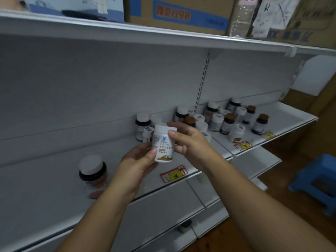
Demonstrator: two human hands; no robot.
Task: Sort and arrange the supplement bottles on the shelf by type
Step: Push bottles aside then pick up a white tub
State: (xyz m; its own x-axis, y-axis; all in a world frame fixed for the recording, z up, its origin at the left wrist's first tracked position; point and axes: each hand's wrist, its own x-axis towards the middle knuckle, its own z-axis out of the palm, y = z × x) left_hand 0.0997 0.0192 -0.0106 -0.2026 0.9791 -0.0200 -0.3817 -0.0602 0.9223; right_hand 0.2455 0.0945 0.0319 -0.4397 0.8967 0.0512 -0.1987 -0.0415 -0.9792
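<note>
Both hands hold one white supplement bottle (163,143) upright in the air in front of the white shelf (54,188): the left hand (138,160) has its grip round the lower body, thumb on the label, and the right hand (189,142) pinches the bottle near its white cap. On the shelf to the left stands a lone dark bottle with a white cap (92,172). Behind the hands and off to the right a mixed cluster of bottles (225,119) crowds the shelf, above yellow price tags (174,173) on its front edge
</note>
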